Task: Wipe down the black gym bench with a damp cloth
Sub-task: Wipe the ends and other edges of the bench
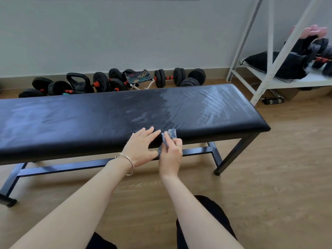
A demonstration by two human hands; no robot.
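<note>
The black padded gym bench [89,119] runs across the view on a dark metal frame. Its right half shows wet streaks; its left part looks dull and dusty. A small blue-grey cloth [169,136] is pressed against the front edge of the pad near the middle. My right hand [170,153] grips this cloth from below. My left hand [142,146], with a silver bangle on the wrist, lies flat with fingers spread on the front edge, just left of the cloth.
Black dumbbells, weight plates and a kettlebell [79,83] line the wall behind the bench, beside a small folding stool [139,78]. A white metal rack [269,69] stands at the right with a black bag and more weights. Wooden floor surrounds the bench.
</note>
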